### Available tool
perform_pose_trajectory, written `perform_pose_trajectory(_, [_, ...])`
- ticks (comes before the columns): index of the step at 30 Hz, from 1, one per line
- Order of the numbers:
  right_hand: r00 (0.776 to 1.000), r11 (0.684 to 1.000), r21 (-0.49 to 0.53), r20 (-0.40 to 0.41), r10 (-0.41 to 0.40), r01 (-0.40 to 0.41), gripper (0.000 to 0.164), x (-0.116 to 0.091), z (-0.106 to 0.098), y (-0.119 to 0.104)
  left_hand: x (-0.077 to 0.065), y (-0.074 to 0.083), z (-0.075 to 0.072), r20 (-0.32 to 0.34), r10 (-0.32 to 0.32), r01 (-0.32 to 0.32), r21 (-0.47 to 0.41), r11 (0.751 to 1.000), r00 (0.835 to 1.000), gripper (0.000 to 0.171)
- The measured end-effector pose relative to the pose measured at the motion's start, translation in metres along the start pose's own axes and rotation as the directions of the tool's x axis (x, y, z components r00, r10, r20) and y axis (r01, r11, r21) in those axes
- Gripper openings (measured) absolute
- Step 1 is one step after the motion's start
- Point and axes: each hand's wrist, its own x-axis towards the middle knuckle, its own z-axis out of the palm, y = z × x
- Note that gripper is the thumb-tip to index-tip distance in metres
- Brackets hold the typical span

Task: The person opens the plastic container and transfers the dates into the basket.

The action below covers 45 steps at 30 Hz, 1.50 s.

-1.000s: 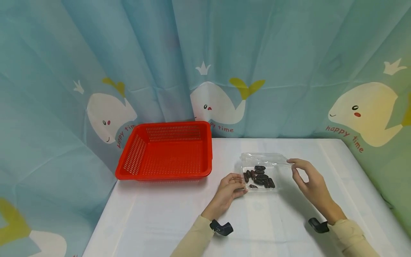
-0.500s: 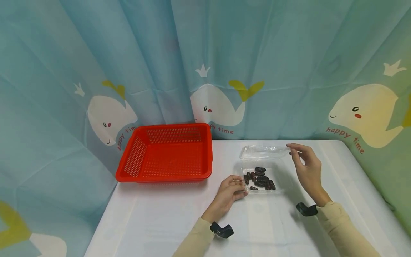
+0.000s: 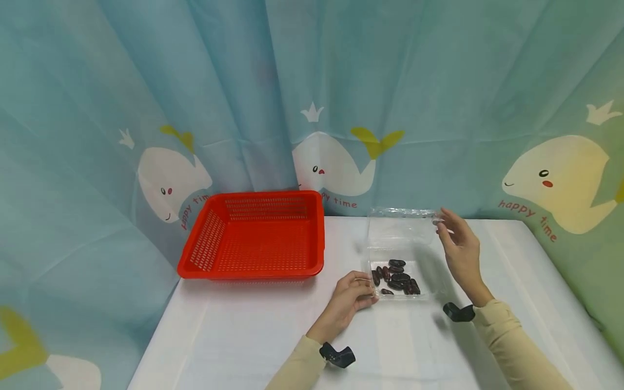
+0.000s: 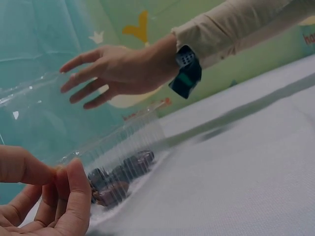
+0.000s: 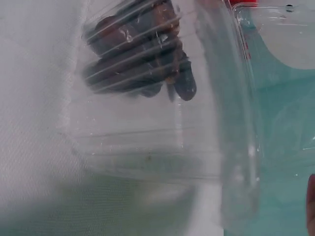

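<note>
Several dark brown dates (image 3: 400, 277) lie in the bottom of a clear plastic hinged box (image 3: 424, 296) on the white table. My left hand (image 3: 345, 300) pinches the near left rim of the box, and the thumb and fingers meet there in the left wrist view. The clear lid (image 3: 402, 230) is raised at the back, swung away from the dates. My right hand (image 3: 460, 252) is at the lid's right edge; in the left wrist view its fingers (image 4: 83, 73) are extended and spread, the fingertips right at the lid. Only a fingertip shows in the right wrist view.
A red plastic basket (image 3: 263, 273) with perforated walls stands left of the box, near the back. A blue-green curtain (image 3: 439, 108) with whale prints hangs behind the table (image 3: 244, 330) and along both sides.
My right hand has moved back and up with the lid's edge, swinging the lid from over the box to raised at the back. Its fingers have loosened. My left hand stays on the box.
</note>
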Motion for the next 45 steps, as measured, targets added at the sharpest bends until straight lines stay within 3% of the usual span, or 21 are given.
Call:
perform_pose_trajectory(8, [0.991, 0.999, -0.035, 0.129, 0.046, -0.042, 0.057, -0.002, 0.003, 0.016, 0.000, -0.001, 0.000, -0.010, 0.004, -0.004, -0.002, 1.000, 1.000, 0.031])
perform_pose_trajectory(18, [0.982, 0.994, -0.024, 0.155, 0.105, -0.103, 0.051, -0.011, 0.004, 0.027, 0.005, -0.001, -0.001, -0.001, -0.002, 0.002, -0.001, 1.000, 1.000, 0.029])
perform_pose_trajectory(26, [0.938, 0.954, -0.156, 0.200, 0.284, -0.256, 0.054, -0.030, 0.006, 0.024, -0.003, -0.008, -0.002, 0.000, -0.014, 0.014, -0.001, 1.000, 1.000, 0.031])
perform_pose_trajectory(34, [0.922, 0.953, -0.064, 0.241, 0.304, -0.298, 0.064, -0.028, 0.008, 0.025, 0.001, -0.008, -0.005, 0.038, 0.013, -0.012, -0.008, 1.000, 0.999, 0.033])
perform_pose_trajectory(37, [0.899, 0.940, -0.071, 0.275, 0.341, -0.335, 0.070, -0.028, 0.008, 0.026, 0.003, -0.008, -0.008, 0.057, 0.023, -0.023, -0.013, 1.000, 0.998, 0.033])
perform_pose_trajectory(42, [0.839, 0.901, -0.143, 0.329, 0.433, -0.409, 0.079, -0.029, 0.008, 0.026, 0.005, -0.010, -0.012, 0.090, 0.037, -0.036, -0.019, 0.999, 0.995, 0.036])
perform_pose_trajectory(45, [0.818, 0.888, -0.146, 0.349, 0.458, -0.436, 0.081, -0.028, 0.007, 0.026, 0.007, -0.012, -0.013, 0.110, 0.039, -0.036, -0.025, 0.999, 0.993, 0.035])
